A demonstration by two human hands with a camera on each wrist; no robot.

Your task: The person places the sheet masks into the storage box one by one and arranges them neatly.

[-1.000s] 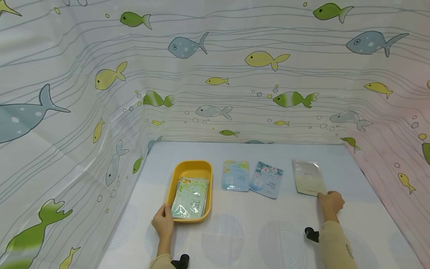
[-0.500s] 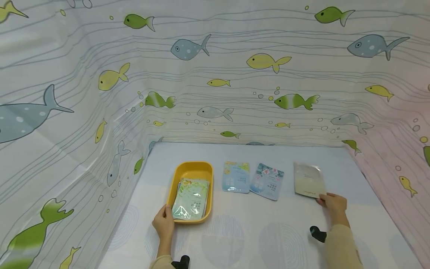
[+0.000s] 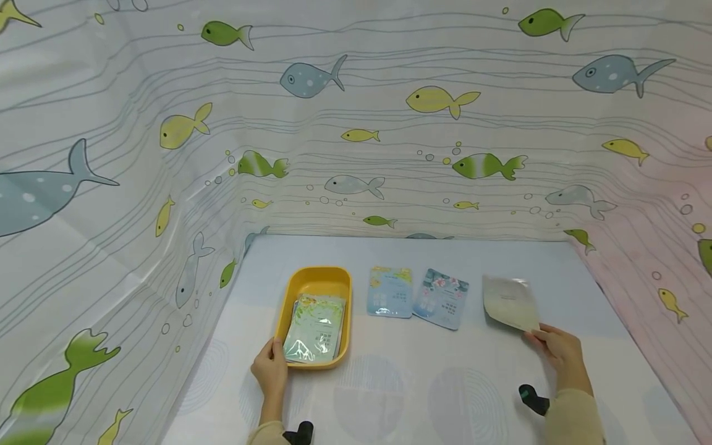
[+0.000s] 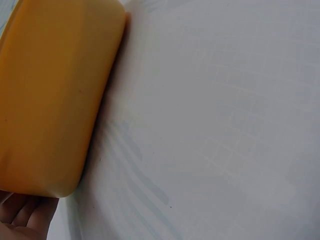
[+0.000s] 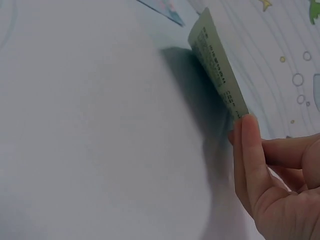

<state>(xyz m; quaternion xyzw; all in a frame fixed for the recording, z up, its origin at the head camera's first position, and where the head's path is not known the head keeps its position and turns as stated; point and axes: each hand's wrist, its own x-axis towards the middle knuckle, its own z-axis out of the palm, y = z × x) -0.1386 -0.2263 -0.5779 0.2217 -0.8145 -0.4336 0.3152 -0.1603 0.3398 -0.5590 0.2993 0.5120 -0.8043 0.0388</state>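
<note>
My right hand (image 3: pixel 559 351) pinches the near right corner of a pale gold-green face mask packet (image 3: pixel 508 303). In the right wrist view the packet (image 5: pixel 218 67) tilts up off the table, its printed underside showing and a shadow beneath it. At the left, my left hand (image 3: pixel 271 369) grips the near left corner of a yellow plastic tray (image 3: pixel 347 321), thumb at the rim. Green face mask packets (image 3: pixel 314 327) lie stacked in the tray. The left wrist view shows the tray's outer wall (image 4: pixel 55 95) with fingers (image 4: pixel 40 215) under its end.
Two blue packets lie on the white patterned table (image 3: pixel 400 395) between the tray and my right hand: one with yellow flowers (image 3: pixel 390 292), one with pink flowers (image 3: pixel 442 298). Their edges meet. A fish-print curtain (image 3: pixel 411 148) rises behind and along both sides.
My right hand has moved right and toward me, lifting the gold-green packet's near edge off the table. The left hand and the tray have stayed put.
</note>
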